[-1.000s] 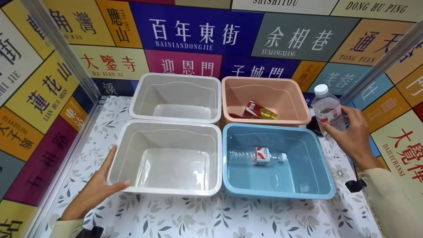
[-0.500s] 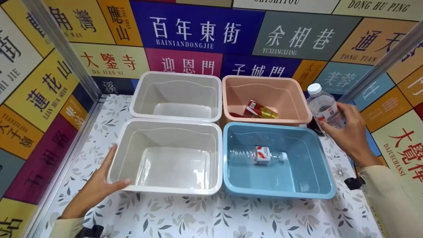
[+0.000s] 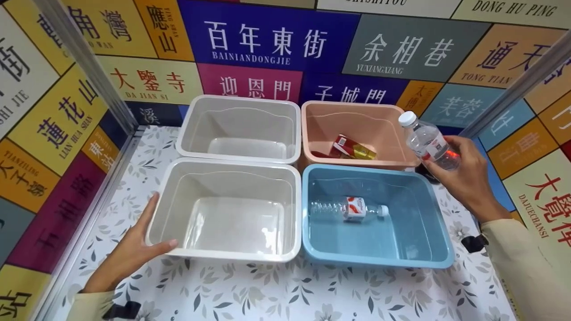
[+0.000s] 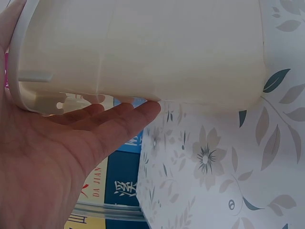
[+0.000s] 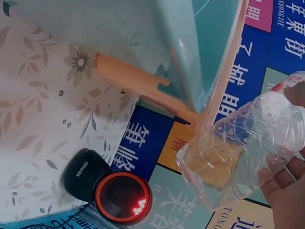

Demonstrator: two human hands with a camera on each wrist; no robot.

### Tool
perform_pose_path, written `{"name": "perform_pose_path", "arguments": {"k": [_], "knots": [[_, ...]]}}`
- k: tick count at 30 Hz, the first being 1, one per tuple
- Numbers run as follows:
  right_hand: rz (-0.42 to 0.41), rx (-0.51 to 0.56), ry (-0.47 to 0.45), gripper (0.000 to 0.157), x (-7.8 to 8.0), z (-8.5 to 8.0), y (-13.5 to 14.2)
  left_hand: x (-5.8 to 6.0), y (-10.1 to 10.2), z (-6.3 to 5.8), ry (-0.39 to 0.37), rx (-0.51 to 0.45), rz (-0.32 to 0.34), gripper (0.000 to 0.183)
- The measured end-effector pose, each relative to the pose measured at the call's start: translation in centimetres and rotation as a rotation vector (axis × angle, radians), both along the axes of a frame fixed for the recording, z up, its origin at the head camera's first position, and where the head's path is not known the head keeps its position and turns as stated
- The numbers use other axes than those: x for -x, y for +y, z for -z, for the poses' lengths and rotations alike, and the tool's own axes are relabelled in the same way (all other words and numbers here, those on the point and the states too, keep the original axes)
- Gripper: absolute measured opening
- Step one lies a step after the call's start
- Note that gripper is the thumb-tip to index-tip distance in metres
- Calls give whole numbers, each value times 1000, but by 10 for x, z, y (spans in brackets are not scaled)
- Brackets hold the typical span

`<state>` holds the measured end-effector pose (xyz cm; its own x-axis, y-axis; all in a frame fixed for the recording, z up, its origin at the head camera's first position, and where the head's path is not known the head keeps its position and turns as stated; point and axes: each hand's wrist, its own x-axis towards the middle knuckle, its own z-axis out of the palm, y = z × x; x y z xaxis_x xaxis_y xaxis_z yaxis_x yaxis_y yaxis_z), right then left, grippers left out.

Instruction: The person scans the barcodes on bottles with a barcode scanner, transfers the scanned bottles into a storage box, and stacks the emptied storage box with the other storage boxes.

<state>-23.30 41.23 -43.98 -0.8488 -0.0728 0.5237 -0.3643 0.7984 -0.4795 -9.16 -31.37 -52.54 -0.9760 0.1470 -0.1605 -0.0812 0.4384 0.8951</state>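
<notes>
My right hand (image 3: 468, 178) holds a clear plastic water bottle (image 3: 421, 133) with a white cap, tilted to the left, above the outer right side of the blue and peach bins. In the right wrist view the ridged lower part of the bottle (image 5: 238, 143) shows, fingers and thumb around it. My left hand (image 3: 127, 252) rests on the front left corner of the near white bin (image 3: 225, 256), thumb at the rim and straight fingers along its outer wall (image 4: 143, 52). A second clear bottle (image 3: 354, 208) lies on its side in the blue bin (image 3: 379, 261).
Behind the blue bin stands a peach bin (image 3: 357, 107) with a red and gold carton (image 3: 352, 148) and another red item (image 3: 320, 154). A grey-white bin (image 3: 241, 100) stands back left. A black scanner-like device (image 5: 119, 195) with a red-lit ring sits right of the bins.
My right hand has moved left with the water bottle, which tilts further toward the peach bin. The left hand stays at the white bin's corner.
</notes>
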Motion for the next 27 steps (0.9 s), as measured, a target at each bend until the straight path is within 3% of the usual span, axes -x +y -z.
{"name": "perform_pose_path", "arguments": {"k": [15, 27], "knots": [[-28, -13, -87, 69, 7, -3, -21, 0, -1, 0, 7, -3, 2, 123], [-58, -49, -70, 66, 15, -5, -35, -1, 0, 1, 1, -15, -1, 123]]}}
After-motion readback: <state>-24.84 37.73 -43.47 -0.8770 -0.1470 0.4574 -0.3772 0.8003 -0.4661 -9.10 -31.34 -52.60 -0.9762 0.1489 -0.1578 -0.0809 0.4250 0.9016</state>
